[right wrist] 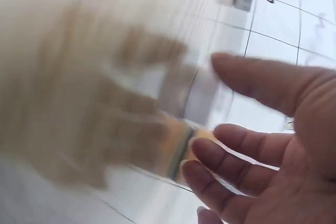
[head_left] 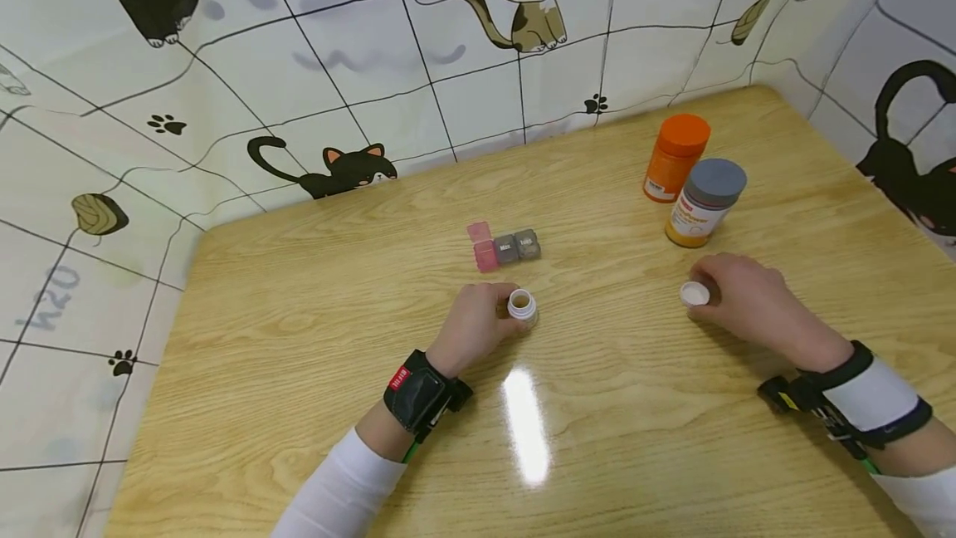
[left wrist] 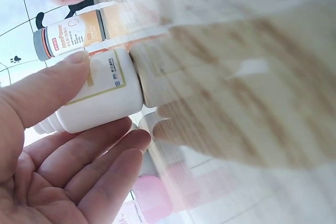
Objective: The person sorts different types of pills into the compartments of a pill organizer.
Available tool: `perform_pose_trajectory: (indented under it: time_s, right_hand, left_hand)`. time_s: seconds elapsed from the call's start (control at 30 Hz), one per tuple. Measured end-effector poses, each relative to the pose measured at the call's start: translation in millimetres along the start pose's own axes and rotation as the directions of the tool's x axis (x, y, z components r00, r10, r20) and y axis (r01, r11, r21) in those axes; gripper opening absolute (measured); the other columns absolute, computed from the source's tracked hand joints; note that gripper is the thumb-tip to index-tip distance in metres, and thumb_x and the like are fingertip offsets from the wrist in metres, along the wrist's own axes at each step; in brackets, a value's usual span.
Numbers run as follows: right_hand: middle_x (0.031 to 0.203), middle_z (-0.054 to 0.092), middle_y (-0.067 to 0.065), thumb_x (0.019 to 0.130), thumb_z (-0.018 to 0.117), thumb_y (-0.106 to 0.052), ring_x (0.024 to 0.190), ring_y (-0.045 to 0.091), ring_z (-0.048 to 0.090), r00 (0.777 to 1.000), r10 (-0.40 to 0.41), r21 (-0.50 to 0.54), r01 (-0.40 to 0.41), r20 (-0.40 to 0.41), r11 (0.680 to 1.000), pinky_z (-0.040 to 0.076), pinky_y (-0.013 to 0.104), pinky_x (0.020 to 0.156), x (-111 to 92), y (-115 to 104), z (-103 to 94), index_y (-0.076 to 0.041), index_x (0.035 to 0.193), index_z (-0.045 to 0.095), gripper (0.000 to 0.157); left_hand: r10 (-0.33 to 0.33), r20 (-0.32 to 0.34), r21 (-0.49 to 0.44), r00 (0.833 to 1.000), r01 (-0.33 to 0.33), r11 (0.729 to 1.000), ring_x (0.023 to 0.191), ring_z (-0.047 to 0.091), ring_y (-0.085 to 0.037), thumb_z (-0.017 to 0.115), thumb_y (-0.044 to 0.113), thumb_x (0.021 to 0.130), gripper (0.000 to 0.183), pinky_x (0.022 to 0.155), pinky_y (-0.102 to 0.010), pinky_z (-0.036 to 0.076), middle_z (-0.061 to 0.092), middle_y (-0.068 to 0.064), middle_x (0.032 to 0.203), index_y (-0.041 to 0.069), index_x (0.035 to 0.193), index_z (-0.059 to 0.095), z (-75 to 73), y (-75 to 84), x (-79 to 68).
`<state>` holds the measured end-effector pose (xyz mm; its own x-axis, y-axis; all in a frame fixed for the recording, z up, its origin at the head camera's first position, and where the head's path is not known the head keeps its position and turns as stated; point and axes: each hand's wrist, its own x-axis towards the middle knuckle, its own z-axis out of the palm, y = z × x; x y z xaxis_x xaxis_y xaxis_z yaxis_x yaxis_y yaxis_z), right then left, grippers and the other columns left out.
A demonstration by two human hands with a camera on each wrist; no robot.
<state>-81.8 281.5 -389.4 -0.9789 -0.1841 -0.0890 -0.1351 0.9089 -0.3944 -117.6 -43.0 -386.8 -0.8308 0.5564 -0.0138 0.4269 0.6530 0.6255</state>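
My left hand (head_left: 472, 324) holds a small white bottle (head_left: 523, 314) upright, mouth uncovered, between thumb and fingers. In the left wrist view the white bottle (left wrist: 102, 95) shows a gold-framed label, its base at the wooden surface. On the right, my right hand (head_left: 747, 301) has thumb and fingers spread around a white cap (head_left: 695, 294) on the table. The right wrist view has the cap (right wrist: 202, 98) blurred, with a gap between it and the fingertips (right wrist: 199, 145). Behind the left hand lies a small pill organizer (head_left: 506, 249), pink and grey, its pink lid flipped open.
At the back right, an orange bottle (head_left: 675, 158) stands close to a grey-lidded bottle (head_left: 705, 204), just beyond the right hand. A cat-patterned cloth (head_left: 448, 90) hangs behind the wooden table (head_left: 299, 297). Light reflects off the tabletop in front of the white bottle.
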Motion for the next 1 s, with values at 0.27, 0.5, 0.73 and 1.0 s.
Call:
perform_pose_trajectory:
  time_s: [0.27,0.5,0.73,1.0]
  right_hand:
    - [0.106,0.056,0.023,0.076,0.074,-0.014,0.095,0.035,0.053,0.965,-0.244,0.081,0.252,-0.099,0.964,0.045,0.051,0.076,9,-69,-5.0,0.007,0.117,0.049,0.053]
    - [0.113,0.057,0.019,0.078,0.070,-0.007,0.105,0.031,0.051,0.924,-0.381,0.244,0.361,0.041,0.900,0.043,0.047,0.088,42,-121,29.8,0.004,0.120,0.051,0.048]
    - [0.098,0.065,0.007,0.078,0.069,-0.004,0.093,0.021,0.058,0.898,-0.439,0.312,0.421,-0.015,0.851,0.047,0.042,0.080,58,-128,48.6,-0.006,0.105,0.061,0.028]
    - [0.091,0.064,0.003,0.080,0.071,-0.014,0.081,0.013,0.056,0.887,-0.460,0.332,0.448,-0.047,0.830,0.047,0.035,0.070,61,-129,55.7,-0.006,0.101,0.060,0.024]
  left_hand:
    - [0.008,0.001,0.011,1.000,-0.008,1.000,0.081,0.056,-0.009,0.075,0.013,0.076,0.027,0.070,-0.023,0.044,0.066,-0.002,0.090,0.008,0.101,0.066,-0.4,-2.0,0.1]
    - [-0.004,0.012,0.031,1.000,0.003,1.000,0.077,0.054,-0.009,0.075,0.015,0.076,0.026,0.066,-0.021,0.042,0.065,0.001,0.087,0.008,0.099,0.066,-1.1,-2.0,0.9]
    - [-0.030,0.030,0.039,0.999,0.029,0.999,0.072,0.048,-0.009,0.075,0.017,0.076,0.030,0.061,-0.020,0.037,0.065,0.002,0.087,0.009,0.104,0.066,-1.9,0.4,2.6]
    - [-0.033,0.012,0.066,0.999,0.032,0.997,0.065,0.044,-0.007,0.077,0.019,0.075,0.028,0.055,-0.019,0.034,0.065,0.003,0.082,0.009,0.099,0.068,-1.6,0.4,4.4]
